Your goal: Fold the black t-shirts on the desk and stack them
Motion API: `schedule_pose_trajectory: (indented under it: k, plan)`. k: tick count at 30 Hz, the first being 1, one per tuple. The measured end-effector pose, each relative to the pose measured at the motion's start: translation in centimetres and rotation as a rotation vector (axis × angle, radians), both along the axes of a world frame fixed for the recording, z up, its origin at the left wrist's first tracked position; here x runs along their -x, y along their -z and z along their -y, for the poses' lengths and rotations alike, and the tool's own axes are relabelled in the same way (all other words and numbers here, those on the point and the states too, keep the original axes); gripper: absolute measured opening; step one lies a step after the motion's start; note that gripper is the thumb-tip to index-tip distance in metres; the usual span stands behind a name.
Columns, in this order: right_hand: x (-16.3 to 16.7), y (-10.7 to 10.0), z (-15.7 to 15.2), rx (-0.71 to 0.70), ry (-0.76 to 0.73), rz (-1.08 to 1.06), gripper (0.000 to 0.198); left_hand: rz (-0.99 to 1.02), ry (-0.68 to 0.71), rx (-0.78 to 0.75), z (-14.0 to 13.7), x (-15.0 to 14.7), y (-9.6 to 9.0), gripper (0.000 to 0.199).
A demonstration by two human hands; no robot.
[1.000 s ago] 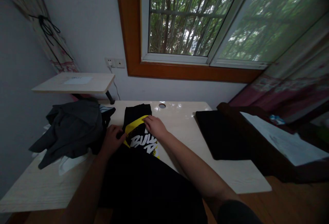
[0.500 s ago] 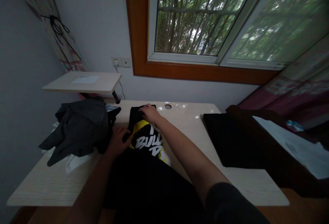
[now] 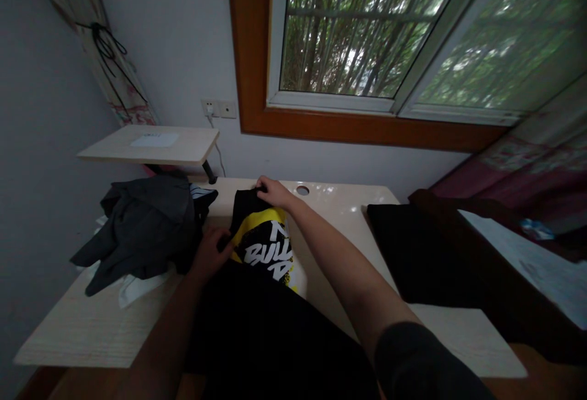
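A black T-shirt (image 3: 268,252) with a yellow band and white lettering lies partly folded on the pale desk, its lower part spreading dark toward the front edge. At its far edge, my right hand (image 3: 274,194) is closed, thumb and fingers pinching the cloth. My left hand (image 3: 212,253) rests lower on the shirt's left edge, its fingers curled round the fabric there. The left fingertips are partly lost in the dark cloth. Just left of that hand sits a heap of clothes with a dark grey garment (image 3: 147,222) on top.
A small raised shelf (image 3: 183,150) with a paper sheet stands at the back left. To the right, a flat black folded cloth (image 3: 419,256) lies on the desk (image 3: 463,326). A cable hole (image 3: 302,191) is near the back edge, below the window.
My right hand has lifted slightly and closed on the shirt's far edge, drawing it up a little. My left hand stays at the left edge. The view has shifted slightly.
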State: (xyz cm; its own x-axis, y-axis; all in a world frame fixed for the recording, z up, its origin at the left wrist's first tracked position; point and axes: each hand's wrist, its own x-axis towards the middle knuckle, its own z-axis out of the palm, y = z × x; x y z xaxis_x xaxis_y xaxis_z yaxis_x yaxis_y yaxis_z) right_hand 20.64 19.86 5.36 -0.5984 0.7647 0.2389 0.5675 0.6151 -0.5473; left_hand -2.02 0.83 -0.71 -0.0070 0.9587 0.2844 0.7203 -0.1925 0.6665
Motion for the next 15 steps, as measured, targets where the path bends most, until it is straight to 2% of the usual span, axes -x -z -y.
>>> schedule_pose_trajectory:
  k: [4, 8, 15]
  plan:
    - [1.0, -0.3, -0.5, -0.040, 0.046, -0.031, 0.025, 0.081, -0.047, 0.033, -0.1, -0.1, -0.3, 0.028]
    - [2.5, 0.0, -0.9, -0.109, 0.143, 0.027, 0.028, 0.100, -0.090, 0.056, -0.2, -0.2, -0.4, 0.034]
    - [5.5, 1.5, -1.3, -0.166, 0.188, 0.087, 0.033, 0.087, -0.093, 0.051, -0.2, -0.1, -0.3, 0.030]
